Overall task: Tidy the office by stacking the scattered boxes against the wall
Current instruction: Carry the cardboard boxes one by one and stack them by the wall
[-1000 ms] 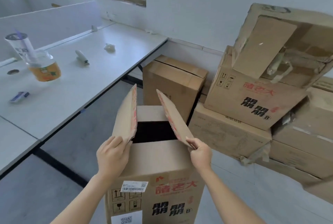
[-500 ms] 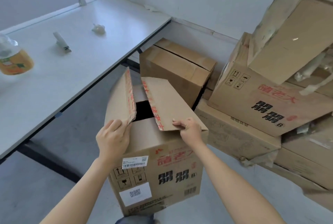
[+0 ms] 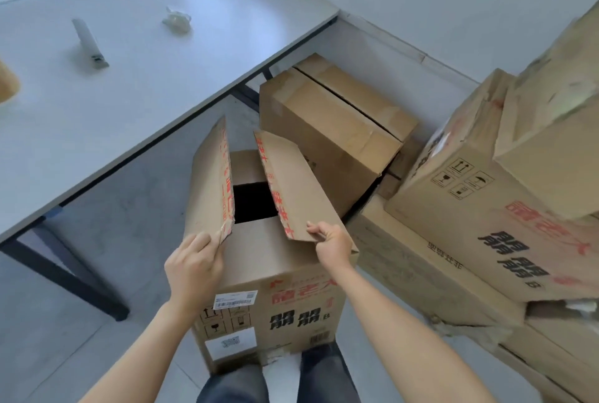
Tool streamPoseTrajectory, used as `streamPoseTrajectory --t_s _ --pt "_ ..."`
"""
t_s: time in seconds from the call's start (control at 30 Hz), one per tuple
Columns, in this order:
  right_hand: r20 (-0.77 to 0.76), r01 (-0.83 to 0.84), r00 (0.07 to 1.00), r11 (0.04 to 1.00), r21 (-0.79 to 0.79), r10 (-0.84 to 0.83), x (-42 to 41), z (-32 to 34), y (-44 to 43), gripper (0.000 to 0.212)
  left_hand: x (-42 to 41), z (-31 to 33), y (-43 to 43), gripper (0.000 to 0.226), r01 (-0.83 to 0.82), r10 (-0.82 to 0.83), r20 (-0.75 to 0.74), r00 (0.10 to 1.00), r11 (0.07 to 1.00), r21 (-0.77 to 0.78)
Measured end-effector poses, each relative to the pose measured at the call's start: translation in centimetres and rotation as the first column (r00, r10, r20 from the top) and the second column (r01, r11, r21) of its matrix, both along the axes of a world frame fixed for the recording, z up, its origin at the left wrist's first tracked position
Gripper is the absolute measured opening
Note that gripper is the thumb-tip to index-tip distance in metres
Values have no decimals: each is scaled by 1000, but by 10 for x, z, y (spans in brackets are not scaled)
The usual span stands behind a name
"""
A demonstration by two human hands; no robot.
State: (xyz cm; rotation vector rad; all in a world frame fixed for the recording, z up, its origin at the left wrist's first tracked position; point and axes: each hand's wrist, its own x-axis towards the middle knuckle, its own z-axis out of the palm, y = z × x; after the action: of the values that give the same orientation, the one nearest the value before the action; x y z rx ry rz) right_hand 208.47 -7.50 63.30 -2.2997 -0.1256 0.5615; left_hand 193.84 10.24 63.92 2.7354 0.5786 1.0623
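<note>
The bench fills the left, and the wall pile of cartons sits unevenly on the right. Between them, on the floor just off the bench's long edge, stands the open box. Its left flap stands nearly upright and its right flap tilts inward. The hands are apart: the left hand holds the left flap's near corner, while the right hand pinches the right flap's. Untaped flaps would likely spring up, so anything stacked on top could sit crooked and slide.
</note>
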Motion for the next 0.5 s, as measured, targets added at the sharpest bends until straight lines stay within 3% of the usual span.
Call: streamPoseTrajectory --t_s 0.13,0.33,0.37,0.43,0.5 --pt "9 -32 999 999 -36 33 32 -13 -13 52 18 -17 -23 21 -83 83 19 996 996 -29" --pt "182 -266 944 962 -68 274 81 -38 -29 52 50 -40 -64 21 -196 198 21 980 978 -65" --pt "249 -322 910 943 -84 333 92 -44 -29 50 58 -48 -66 21 -212 214 7 977 974 -77" --pt "413 -487 749 854 -186 517 118 -62 -28 51 71 -74 -67 25 -230 225 -59 973 968 -98" --pt "426 -585 601 735 -343 677 143 -89 -30 62 84 -105 -71 31 -198 148 -292 945 969 -148"
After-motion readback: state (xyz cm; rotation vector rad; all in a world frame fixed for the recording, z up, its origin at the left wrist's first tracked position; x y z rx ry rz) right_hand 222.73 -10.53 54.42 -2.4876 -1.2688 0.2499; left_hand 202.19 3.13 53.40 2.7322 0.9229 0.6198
